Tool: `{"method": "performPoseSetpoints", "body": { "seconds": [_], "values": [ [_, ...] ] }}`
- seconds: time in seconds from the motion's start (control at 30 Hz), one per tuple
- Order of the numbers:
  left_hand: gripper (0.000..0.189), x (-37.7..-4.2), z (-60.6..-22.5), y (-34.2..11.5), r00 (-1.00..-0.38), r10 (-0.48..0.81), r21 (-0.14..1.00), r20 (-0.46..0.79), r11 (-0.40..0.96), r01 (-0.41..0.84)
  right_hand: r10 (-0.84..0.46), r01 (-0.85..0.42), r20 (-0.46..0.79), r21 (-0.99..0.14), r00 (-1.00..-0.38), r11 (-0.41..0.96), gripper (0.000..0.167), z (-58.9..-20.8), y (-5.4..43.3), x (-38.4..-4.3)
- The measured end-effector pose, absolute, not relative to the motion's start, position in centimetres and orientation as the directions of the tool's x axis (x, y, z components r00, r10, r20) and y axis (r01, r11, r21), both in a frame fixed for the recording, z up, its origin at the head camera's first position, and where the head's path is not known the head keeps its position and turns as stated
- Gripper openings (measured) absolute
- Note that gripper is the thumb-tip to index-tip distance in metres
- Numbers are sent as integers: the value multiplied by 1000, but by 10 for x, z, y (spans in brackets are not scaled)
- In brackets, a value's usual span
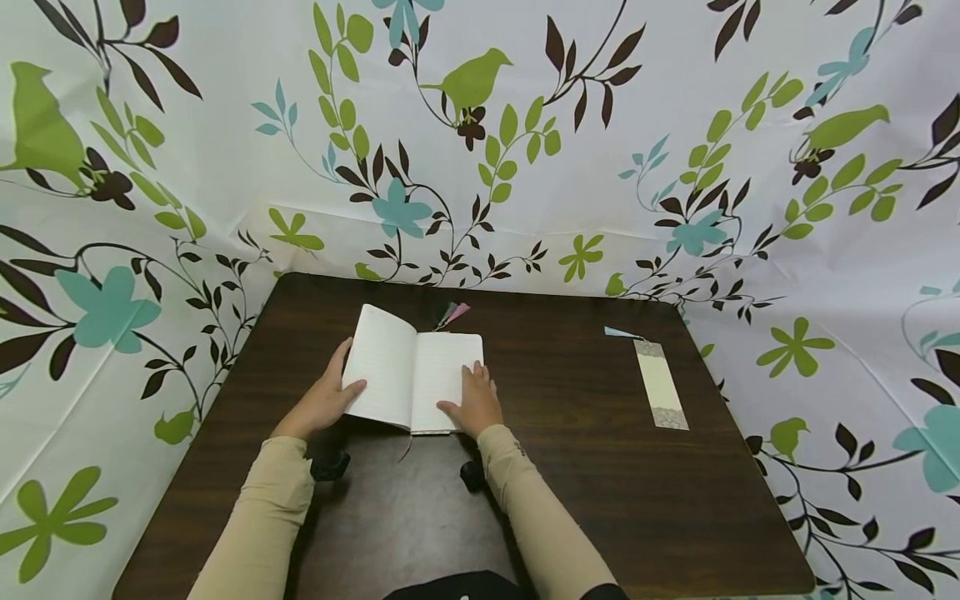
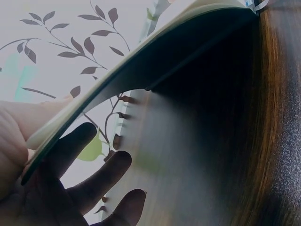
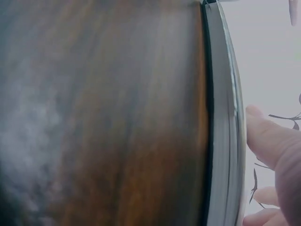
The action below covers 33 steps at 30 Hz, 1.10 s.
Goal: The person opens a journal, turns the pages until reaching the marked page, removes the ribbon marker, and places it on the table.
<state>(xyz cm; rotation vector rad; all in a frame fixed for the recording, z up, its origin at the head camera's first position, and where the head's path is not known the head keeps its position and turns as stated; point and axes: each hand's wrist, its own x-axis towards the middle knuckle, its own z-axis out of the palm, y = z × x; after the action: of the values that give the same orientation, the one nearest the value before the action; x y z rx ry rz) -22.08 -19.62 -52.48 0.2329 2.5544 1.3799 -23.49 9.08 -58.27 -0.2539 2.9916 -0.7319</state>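
Note:
An open notebook (image 1: 384, 358) with lined pages lies near the middle of the dark table, its left side lifted off the wood. My left hand (image 1: 318, 404) grips that side at its outer edge, thumb over the page and fingers beneath the dark cover (image 2: 155, 61). On the right page rests my right hand (image 1: 480, 402), its fingers extended and its thumb towards the spine. In the right wrist view, the thumb (image 3: 270, 136) touches the page above the thick stack of page edges (image 3: 223, 141). A thin ribbon (image 1: 406, 450) hangs from the notebook's bottom.
Pink and dark tassels (image 1: 453, 314) stick out behind the notebook. To the right lies a cream bookmark (image 1: 660, 379) with patterned ends and a light blue tassel (image 1: 621, 332). A patterned cloth (image 1: 525, 192) with leaves and birds surrounds the table (image 1: 570, 467) at the back and sides.

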Motion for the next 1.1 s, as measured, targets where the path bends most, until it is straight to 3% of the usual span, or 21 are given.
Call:
{"method": "performPoseSetpoints", "body": {
  "seconds": [0.43,0.8,1.1],
  "values": [
    [83,-220,-524,-196,-962,252,840,-108,541,47,-152,-124,-44,-381,-987,916,95,-583,86,-235],
    [83,-220,-524,-196,-961,257,843,-107,536,49,-128,-103,-29,-426,-991,899,95,-575,82,-234],
    [83,-219,-522,-195,-960,242,842,-140,539,13,-107,-76,-22,-570,-994,818,86,-569,77,-233]
  ]
}}
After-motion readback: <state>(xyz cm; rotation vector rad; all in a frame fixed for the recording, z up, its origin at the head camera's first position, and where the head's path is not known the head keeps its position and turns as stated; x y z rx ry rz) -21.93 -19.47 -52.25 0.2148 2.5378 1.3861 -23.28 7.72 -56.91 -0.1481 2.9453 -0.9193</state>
